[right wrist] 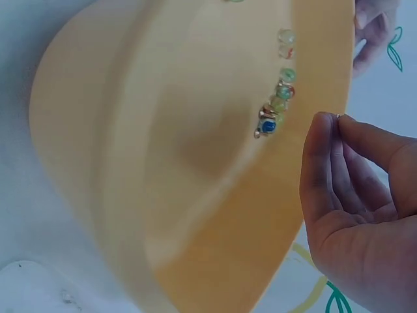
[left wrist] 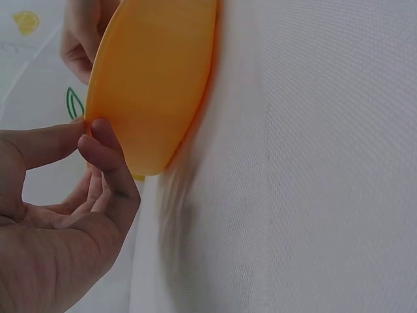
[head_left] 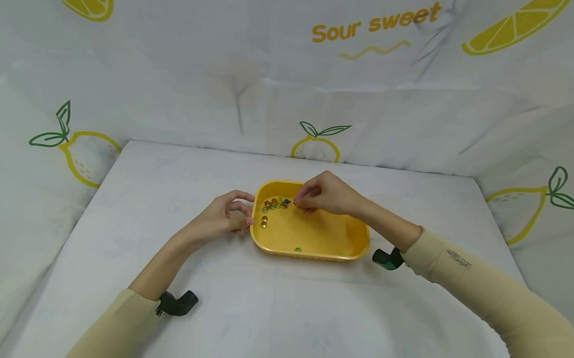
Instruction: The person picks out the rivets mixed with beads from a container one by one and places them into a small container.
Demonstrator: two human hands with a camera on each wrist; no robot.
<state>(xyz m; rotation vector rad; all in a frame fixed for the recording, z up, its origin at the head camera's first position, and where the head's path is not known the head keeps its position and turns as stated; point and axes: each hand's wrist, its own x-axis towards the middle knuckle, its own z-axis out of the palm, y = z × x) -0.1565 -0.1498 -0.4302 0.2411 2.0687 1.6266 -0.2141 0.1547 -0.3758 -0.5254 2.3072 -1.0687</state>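
A shallow yellow plastic tray (head_left: pixel 320 231) sits on the white table. My left hand (head_left: pixel 223 217) holds its left rim, thumb and fingers pinching the edge in the left wrist view. Along the tray's left side lie several small shiny glass balls (head_left: pixel 273 202), like marbles or beads, in clear, green, orange and blue. A green one (head_left: pixel 298 249) lies apart by the near wall. Over the tray's far side, my right hand (head_left: pixel 328 194) pinches a tiny object (right wrist: pixel 338 116) between thumb and fingertip; its kind is too small to tell. Beside the blue ball (right wrist: pixel 268 125) are small metallic-looking bits.
White cloth with lemon prints (head_left: pixel 315 148) hangs behind and beside the table (head_left: pixel 281 317). Both forearms wear beige sleeves (head_left: pixel 479 294), with dark camera mounts (head_left: pixel 179 303) at the wrists.
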